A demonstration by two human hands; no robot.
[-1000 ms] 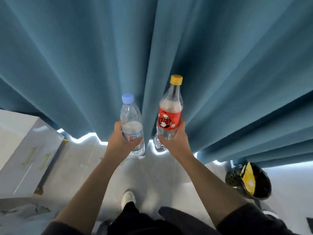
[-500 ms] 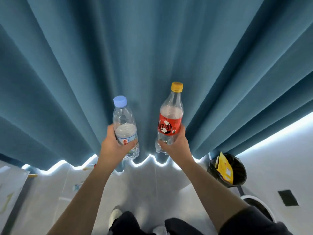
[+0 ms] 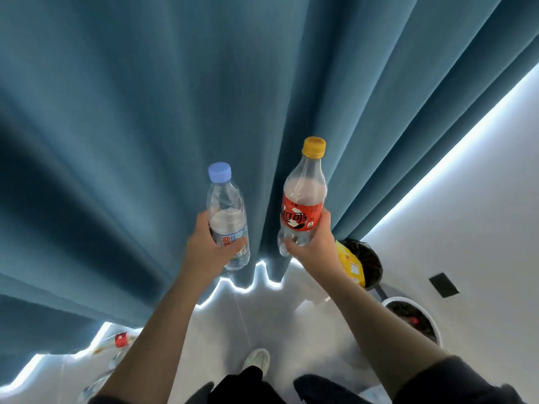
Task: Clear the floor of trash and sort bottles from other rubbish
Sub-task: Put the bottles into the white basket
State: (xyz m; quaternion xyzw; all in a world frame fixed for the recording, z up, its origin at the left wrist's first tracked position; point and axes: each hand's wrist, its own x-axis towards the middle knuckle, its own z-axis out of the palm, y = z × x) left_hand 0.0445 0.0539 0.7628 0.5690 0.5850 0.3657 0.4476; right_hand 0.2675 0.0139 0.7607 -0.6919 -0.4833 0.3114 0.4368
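My left hand (image 3: pixel 208 249) grips a clear water bottle (image 3: pixel 226 208) with a pale blue cap, held upright. My right hand (image 3: pixel 316 246) grips a clear soda bottle (image 3: pixel 304 199) with a red label and a yellow cap, also upright. Both bottles are raised in front of a blue curtain. To the right of my right wrist stands a black-lined bin (image 3: pixel 369 265) with a yellow wrapper (image 3: pixel 350 262) inside. Nearer to me a second bin with a white rim (image 3: pixel 431 319) has a black liner and something red in it.
The blue curtain (image 3: pixel 175 112) fills the upper view and reaches the pale floor (image 3: pixel 280 313). Loose litter, with a red-labelled piece (image 3: pixel 121 339), lies on the floor at the lower left. A white wall (image 3: pixel 481 228) with a dark outlet (image 3: pixel 443 284) is at the right. My shoe (image 3: pixel 256 360) shows below.
The view has swung to the right: the white box at the left has gone out of sight, and the two bins and the white wall have come in. Both hands still hold their bottles.
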